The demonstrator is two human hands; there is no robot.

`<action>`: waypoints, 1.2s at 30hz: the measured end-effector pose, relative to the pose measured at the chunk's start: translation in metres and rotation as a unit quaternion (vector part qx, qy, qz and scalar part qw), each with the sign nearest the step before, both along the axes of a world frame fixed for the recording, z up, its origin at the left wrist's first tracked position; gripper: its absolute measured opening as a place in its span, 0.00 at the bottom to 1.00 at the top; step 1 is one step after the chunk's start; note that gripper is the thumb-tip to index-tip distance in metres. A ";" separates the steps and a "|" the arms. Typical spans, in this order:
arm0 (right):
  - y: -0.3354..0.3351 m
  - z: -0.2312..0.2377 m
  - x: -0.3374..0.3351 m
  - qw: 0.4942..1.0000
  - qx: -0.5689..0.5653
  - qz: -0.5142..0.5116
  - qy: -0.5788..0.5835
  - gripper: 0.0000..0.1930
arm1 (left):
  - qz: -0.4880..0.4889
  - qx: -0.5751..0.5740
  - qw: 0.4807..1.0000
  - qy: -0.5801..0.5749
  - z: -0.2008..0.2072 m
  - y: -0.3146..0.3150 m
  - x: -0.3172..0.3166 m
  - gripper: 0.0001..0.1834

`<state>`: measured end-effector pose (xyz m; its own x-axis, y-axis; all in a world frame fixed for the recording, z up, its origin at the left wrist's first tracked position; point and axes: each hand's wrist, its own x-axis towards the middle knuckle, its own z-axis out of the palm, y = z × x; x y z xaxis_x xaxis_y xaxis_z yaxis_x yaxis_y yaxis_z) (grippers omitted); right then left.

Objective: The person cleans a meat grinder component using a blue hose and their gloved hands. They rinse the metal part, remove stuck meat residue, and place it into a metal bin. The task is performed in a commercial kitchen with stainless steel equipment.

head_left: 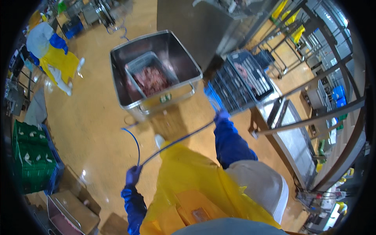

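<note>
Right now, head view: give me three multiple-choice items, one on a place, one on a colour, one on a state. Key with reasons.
1. Where does the wire basket of meat sit?
A. on the floor
B. inside the steel tub
C. on the green crate

2. What colour is the strap held between the hands?
A. blue
B. red
C. white

3. How is the left hand?
A. open and bare
B. resting on the tub
C. gloved, closed on the strap

Key: 1 B, the tub walls surround the basket. 2 A, it shows blue from the left hand to the right hand. 3 C, blue-gloved fingers wrap the strap's end.
</note>
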<state>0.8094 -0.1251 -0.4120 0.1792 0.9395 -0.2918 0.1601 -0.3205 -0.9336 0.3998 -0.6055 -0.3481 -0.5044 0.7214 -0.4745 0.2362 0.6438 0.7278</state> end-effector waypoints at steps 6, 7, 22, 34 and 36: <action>0.043 0.041 -0.117 0.946 -0.098 -0.193 0.243 0.10 | 0.005 0.007 1.000 -0.029 0.043 0.058 -0.090 0.26; 0.050 0.054 -0.134 0.946 -0.099 -0.190 0.243 0.10 | 0.002 0.006 0.999 -0.035 0.040 0.065 -0.108 0.25; -0.034 0.218 -0.173 0.932 0.027 -0.270 0.242 0.11 | -0.292 0.064 0.923 -0.241 -0.005 0.216 -0.293 0.13; -0.073 0.242 0.002 0.914 0.057 -0.384 0.121 0.15 | -0.418 0.057 0.892 -0.162 0.005 0.417 -0.160 0.13; -0.057 0.233 0.045 0.909 0.069 -0.384 0.145 0.17 | -0.424 0.093 0.883 -0.181 -0.008 0.453 -0.111 0.13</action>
